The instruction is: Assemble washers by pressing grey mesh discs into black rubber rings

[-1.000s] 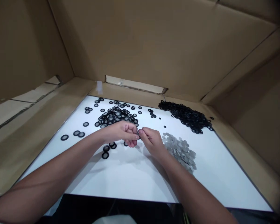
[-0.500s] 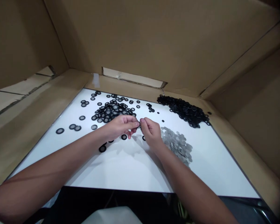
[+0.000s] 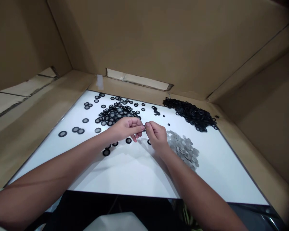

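My left hand (image 3: 126, 128) and my right hand (image 3: 156, 136) meet fingertip to fingertip above the white lit panel (image 3: 135, 166). Both pinch one small ring part (image 3: 144, 127) between them; it is too small to make out fully. Behind my left hand lies a heap of black rings fitted with grey mesh (image 3: 115, 115). To the right of my right hand sits a pile of grey mesh discs (image 3: 184, 149). Farther back right is a pile of plain black rubber rings (image 3: 191, 114).
Loose finished rings (image 3: 78, 130) lie scattered on the panel's left and a few (image 3: 106, 152) under my left wrist. Cardboard walls (image 3: 144, 41) enclose the panel on the back, left and right. A dark edge (image 3: 110, 208) runs along the front.
The view has shifted slightly, so the piles sit higher in frame. Both hands stay pinched together on the small part, barely moving between the frames.
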`<state>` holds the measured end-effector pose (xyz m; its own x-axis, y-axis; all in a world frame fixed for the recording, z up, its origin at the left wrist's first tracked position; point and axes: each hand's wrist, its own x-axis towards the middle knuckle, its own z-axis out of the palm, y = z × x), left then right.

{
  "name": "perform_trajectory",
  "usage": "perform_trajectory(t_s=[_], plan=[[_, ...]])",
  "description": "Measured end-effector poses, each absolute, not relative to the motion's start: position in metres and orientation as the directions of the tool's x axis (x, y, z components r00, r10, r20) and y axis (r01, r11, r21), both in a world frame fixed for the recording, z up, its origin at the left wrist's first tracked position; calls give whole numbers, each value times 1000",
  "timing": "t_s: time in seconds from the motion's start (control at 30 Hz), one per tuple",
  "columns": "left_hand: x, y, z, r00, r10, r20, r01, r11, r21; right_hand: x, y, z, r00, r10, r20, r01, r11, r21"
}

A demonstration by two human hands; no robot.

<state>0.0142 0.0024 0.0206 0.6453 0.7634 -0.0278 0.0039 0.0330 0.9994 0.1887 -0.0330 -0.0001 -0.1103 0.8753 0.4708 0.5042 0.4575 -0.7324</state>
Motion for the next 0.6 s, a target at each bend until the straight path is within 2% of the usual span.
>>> perform_trajectory(t_s=[0.1,0.23,0.4,0.6], plan=[[11,5,20,662,749,-30,20,22,1000,188,-34,0,-123,880,458,513,452,-730],[4,8,21,763,642,-78,47,66,997,188,-35,2,-194,877,439,522,471,-711],[0,11,19,751,651,-109,57,101,993,192,-31,2,-323,904,280,443,406,-800],[5,7,16,726,683,-78,-83,200,976,190,-32,2,-200,929,312,362,366,-857]])
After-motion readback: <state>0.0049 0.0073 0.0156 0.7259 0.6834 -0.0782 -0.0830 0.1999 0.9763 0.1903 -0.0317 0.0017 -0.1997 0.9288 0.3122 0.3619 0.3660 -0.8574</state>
